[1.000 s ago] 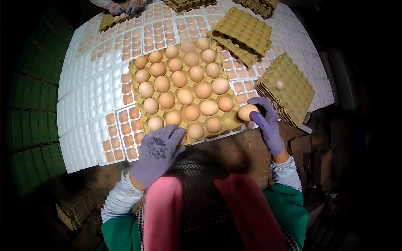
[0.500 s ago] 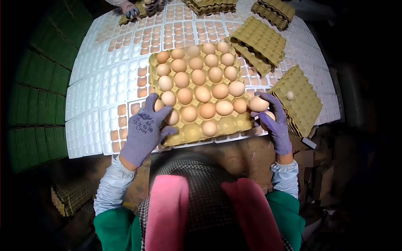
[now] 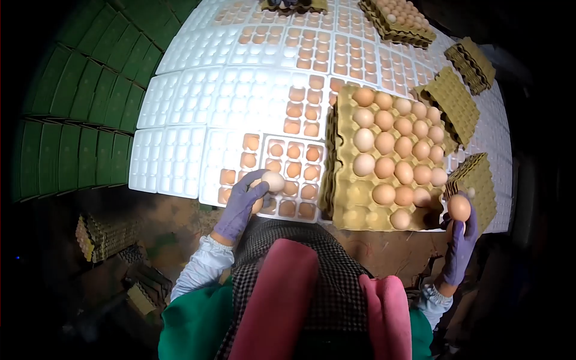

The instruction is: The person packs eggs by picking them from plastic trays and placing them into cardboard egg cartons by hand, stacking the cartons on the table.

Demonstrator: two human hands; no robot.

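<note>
My left hand [image 3: 241, 207], in a purple glove, holds a pale egg [image 3: 273, 181] and a second egg beneath it, over the white plastic trays [image 3: 171, 159] at the near edge. To the right, a stack of pulp trays carries a top tray [image 3: 354, 198] with several rows of brown eggs [image 3: 404, 172]; some near-left cups hold no egg. At its right corner my right hand [image 3: 459, 246], also gloved, grips a brown egg [image 3: 459, 207], with another egg lower in the fingers.
Stacked pulp trays [image 3: 453, 105] stand along the right, one [image 3: 480, 180] with a small egg on top. A pulp tray stack with eggs [image 3: 399, 18] is at the back. Green crates [image 3: 66, 90] line the left. A co-worker's hands [image 3: 285, 5] show at the top edge.
The view has swung left. My left hand has moved off the egg tray with two eggs. The near-left cups of that tray have been emptied. My right hand still holds its eggs.
</note>
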